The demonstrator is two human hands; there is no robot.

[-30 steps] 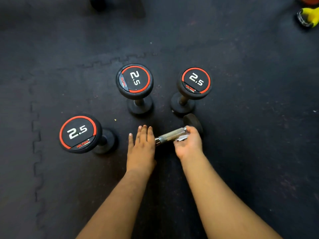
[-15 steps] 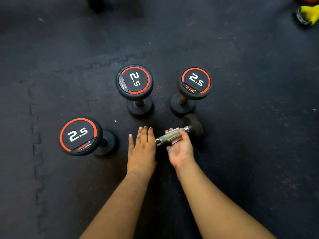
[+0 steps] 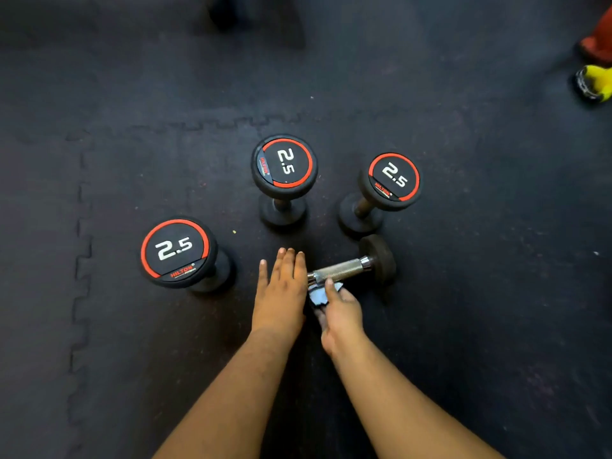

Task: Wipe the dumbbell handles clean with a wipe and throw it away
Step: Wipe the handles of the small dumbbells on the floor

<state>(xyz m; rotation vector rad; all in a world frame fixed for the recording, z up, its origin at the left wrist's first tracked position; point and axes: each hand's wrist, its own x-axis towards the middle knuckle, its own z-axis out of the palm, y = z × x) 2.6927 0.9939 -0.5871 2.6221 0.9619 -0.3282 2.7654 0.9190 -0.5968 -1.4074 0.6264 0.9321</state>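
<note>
Knurled steel on the lying dumbbell handle [image 3: 337, 269] is best wiped along its whole length while the flat, straight-fingered left hand [image 3: 280, 293] steadies one end and the right hand [image 3: 339, 313] pinches the wipe [image 3: 318, 295] just beneath it.

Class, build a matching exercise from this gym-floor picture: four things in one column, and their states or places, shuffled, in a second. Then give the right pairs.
Things:
1. Left hand
2. Wipe
3. Lying dumbbell
4. Yellow object

States or places:
A. On its side, metal handle bare
B. At the far right edge of the floor
C. Flat, fingers straight, covering the lying dumbbell's near end
D. Held in the right hand, just below the handle

Pairs: 1-C, 2-D, 3-A, 4-B
</note>
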